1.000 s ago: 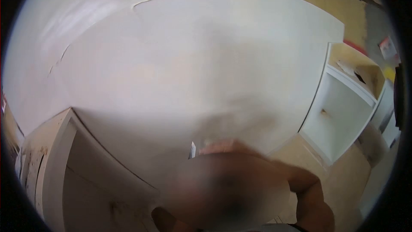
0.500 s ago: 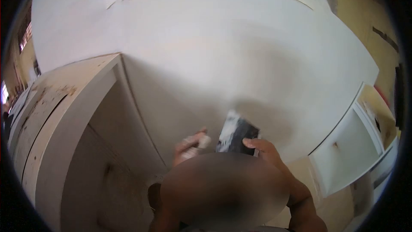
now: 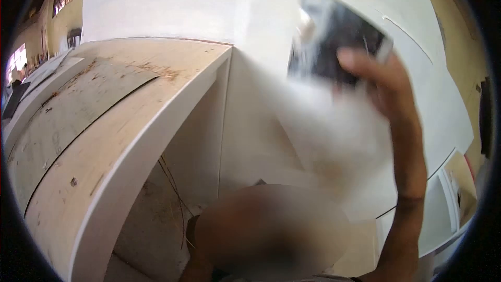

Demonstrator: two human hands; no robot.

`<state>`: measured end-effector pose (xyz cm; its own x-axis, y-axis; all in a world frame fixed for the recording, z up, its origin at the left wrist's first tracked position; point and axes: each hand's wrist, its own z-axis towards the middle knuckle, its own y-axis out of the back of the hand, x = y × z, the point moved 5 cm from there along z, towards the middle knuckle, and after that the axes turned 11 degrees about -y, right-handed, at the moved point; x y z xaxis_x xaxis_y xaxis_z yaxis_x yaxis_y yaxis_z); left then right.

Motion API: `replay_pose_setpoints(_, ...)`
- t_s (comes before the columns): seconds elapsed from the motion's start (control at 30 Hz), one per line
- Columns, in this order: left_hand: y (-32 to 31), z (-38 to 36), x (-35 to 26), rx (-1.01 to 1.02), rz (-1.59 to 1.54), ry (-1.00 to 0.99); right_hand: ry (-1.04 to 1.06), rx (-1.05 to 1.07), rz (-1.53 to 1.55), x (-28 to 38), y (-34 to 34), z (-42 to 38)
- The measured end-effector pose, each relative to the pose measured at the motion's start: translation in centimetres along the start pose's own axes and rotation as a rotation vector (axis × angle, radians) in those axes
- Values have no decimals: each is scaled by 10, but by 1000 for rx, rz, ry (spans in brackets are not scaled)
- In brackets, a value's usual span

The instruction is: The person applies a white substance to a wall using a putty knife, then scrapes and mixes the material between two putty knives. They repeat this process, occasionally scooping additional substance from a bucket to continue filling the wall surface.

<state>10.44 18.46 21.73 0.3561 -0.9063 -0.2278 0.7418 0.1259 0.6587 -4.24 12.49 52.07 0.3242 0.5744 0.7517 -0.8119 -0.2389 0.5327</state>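
Note:
My right hand (image 3: pixel 383 81) is raised in front of the white panel (image 3: pixel 250 89), gripping a flat black plate (image 3: pixel 360 26). The thumb presses on the plate's face, and the fingers are behind it. White paste smears the plate's left part, with a thick dab (image 3: pixel 306 25) near that edge. Motion blurs both hand and plate. My left hand is hidden behind the blurred oval at the bottom; only part of its forearm shows. A small grey tip (image 3: pixel 261 181) sticks up just above that oval.
To the left stands a wooden cabinet frame (image 3: pixel 156 120) with a white front edge and a scuffed, stained top. Thin wires (image 3: pixel 175 190) hang inside it. A white-framed box (image 3: pixel 441 214) stands at lower right. Raised strips of white paste (image 3: pixel 404 34) mark the upper panel.
My right hand has lifted the black plate up the panel, away from my body. The left hand, visible earlier beside the plate with something white, is now hidden. The view has shifted left.

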Motion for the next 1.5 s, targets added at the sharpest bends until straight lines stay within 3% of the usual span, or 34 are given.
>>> replay_pose_setpoints(0.07,-30,-16,13,-149,-273,23,681,-257,-885,56,-13,41)
replay_pose_setpoints(0.1,-45,-23,18,-281,-447,17,679,-246,-1155,76,-30,58)
replay_pose_setpoints(0.13,-64,-30,19,-288,-451,22,665,-232,-1422,89,-46,73)
replay_pose_setpoints(0.17,-81,-37,23,-363,-585,46,668,-223,-1424,94,-52,92)
replay_pose_setpoints(0.2,-87,-41,24,-434,-718,70,728,-193,-1644,95,-60,110)
replay_pose_setpoints(0.23,-88,-47,21,-436,-717,70,786,-165,-1864,92,-68,123)
replay_pose_setpoints(0.3,-88,-53,17,-318,-699,336,808,-129,-1984,91,-82,137)
replay_pose_setpoints(0.33,-90,-57,21,-318,-696,333,825,-92,-2103,88,-85,142)
replay_pose_setpoints(0.43,-107,-68,28,-359,-606,192,835,-81,-2120,88,-81,141)
replay_pose_setpoints(0.6,-96,-49,34,-576,-932,163,779,-52,-2015,89,-58,110)
replay_pose_setpoints(0.67,-90,-44,35,-490,-858,217,753,-81,-1986,82,-35,105)
replay_pose_setpoints(0.73,-95,-37,39,-392,-782,267,860,-112,-1941,74,-9,97)
replay_pose_setpoints(0.83,-104,-24,38,-465,-1027,191,843,-214,-2048,65,25,73)
replay_pose_setpoints(0.93,-123,-25,33,-427,-1049,261,673,-247,-2018,58,59,49)
replay_pose_setpoints(1.0,-134,-25,35,-288,-821,413,630,-284,-2014,52,81,31)
replay_pose_setpoints(1.13,-148,-6,30,-197,-752,395,563,-370,-1982,38,128,-5)
replay_pose_setpoints(1.2,-168,-8,32,-410,-1251,602,504,-399,-1971,30,150,-22)
replay_pose_setpoints(1.3,-177,0,34,-335,-1074,652,417,-457,-1939,16,183,-47)
replay_pose_setpoints(1.5,-193,13,38,-231,-1062,513,325,-591,-1857,-14,243,-95)
